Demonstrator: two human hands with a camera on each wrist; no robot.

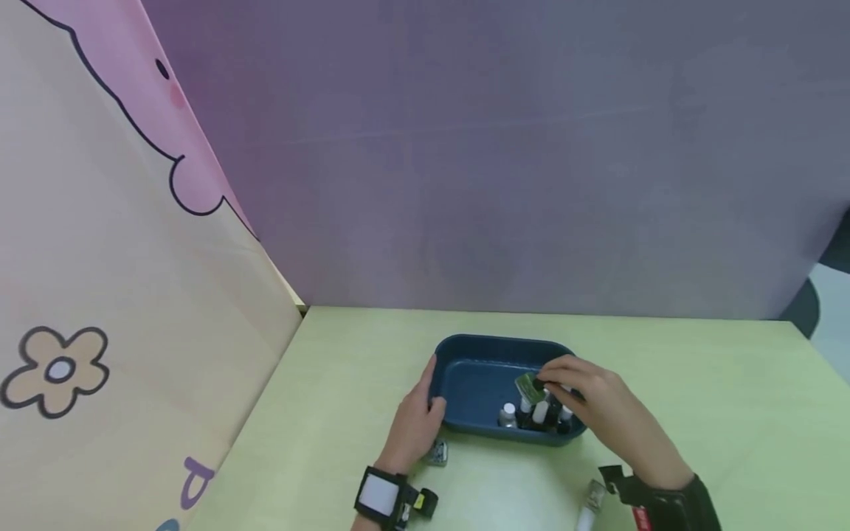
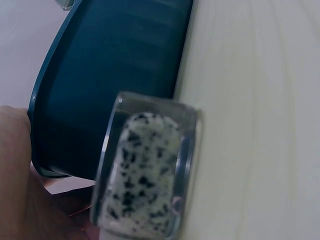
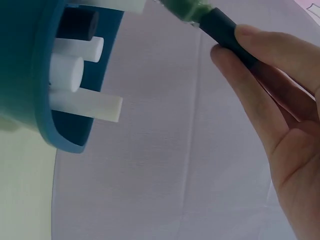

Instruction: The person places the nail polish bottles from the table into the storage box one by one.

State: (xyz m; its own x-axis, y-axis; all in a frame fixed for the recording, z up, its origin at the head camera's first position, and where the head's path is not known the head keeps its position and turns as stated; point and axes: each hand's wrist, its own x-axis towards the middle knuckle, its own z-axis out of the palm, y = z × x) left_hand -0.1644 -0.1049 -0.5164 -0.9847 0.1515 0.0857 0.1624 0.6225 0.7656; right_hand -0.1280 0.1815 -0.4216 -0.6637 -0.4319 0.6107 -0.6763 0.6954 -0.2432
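Note:
My right hand (image 1: 600,405) pinches a green nail polish bottle (image 1: 529,389) by its black cap (image 3: 227,36), between thumb and fingers. The bottle hangs over the right part of a dark blue tray (image 1: 471,391). Around the tray's left end curls my left hand (image 1: 413,429), thumb at the near side, fingers along the outside wall. Several nail polish bottles (image 1: 541,413) stand together in the tray's near right corner, with white and dark caps upward. A clear bottle with black-speckled white polish (image 2: 142,175) is on the table, just outside the tray near my left hand.
Another bottle with a white cap (image 1: 589,505) lies on the pale green table (image 1: 332,413) near my right wrist. A grey-purple panel (image 1: 505,221) rises behind the table, and a patterned panel (image 1: 153,310) borders it on the left.

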